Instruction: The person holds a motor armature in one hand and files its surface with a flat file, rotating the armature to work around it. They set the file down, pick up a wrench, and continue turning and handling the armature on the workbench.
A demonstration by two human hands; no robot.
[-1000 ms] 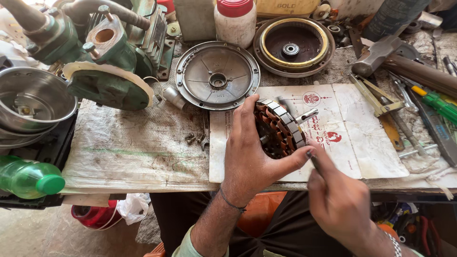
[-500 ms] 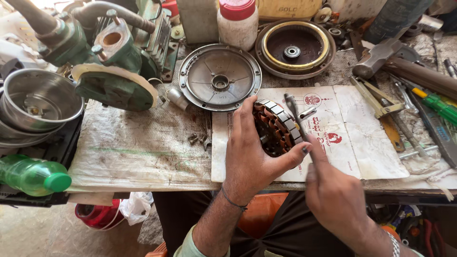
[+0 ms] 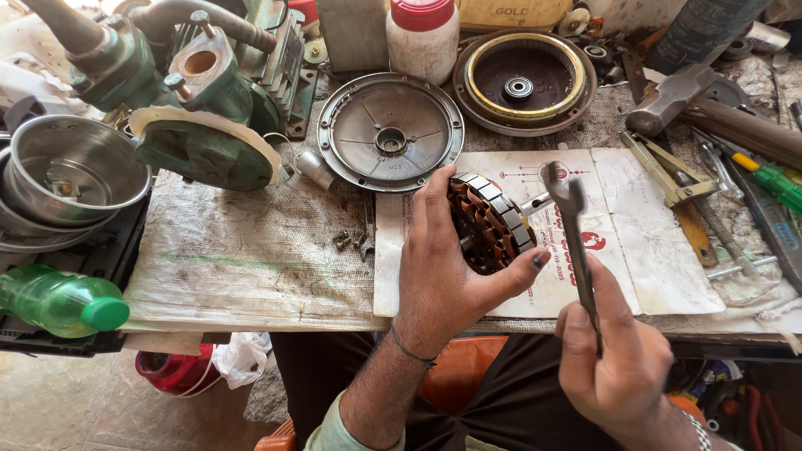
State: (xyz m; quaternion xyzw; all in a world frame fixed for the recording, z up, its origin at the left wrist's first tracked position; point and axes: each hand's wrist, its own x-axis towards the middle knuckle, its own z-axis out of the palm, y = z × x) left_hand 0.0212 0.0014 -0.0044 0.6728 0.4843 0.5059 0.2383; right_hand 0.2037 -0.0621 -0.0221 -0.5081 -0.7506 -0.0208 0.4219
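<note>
My left hand point(image 3: 447, 267) grips a round motor stator point(image 3: 491, 223) with copper windings, holding it tilted on a printed paper sheet point(image 3: 618, 225) on the bench. My right hand point(image 3: 622, 359) holds a metal spanner point(image 3: 575, 234) by its handle. The spanner's ring end points up, just right of the stator and its short shaft. A round grey metal cover plate point(image 3: 390, 131) lies just beyond the stator. Several small screws point(image 3: 347, 241) lie left of my left hand.
A green pump body point(image 3: 180, 92) stands at the back left beside steel bowls point(image 3: 71, 171). A green plastic bottle point(image 3: 58, 302) lies at the left edge. A dark round housing with a brass ring point(image 3: 525, 79), a white jar point(image 3: 422, 38), a hammer point(image 3: 710, 108) and hand tools point(image 3: 752, 192) crowd the back and right.
My right hand has raised the spanner so its ring end now stands beside the stator. My left hand keeps its grip on the stator.
</note>
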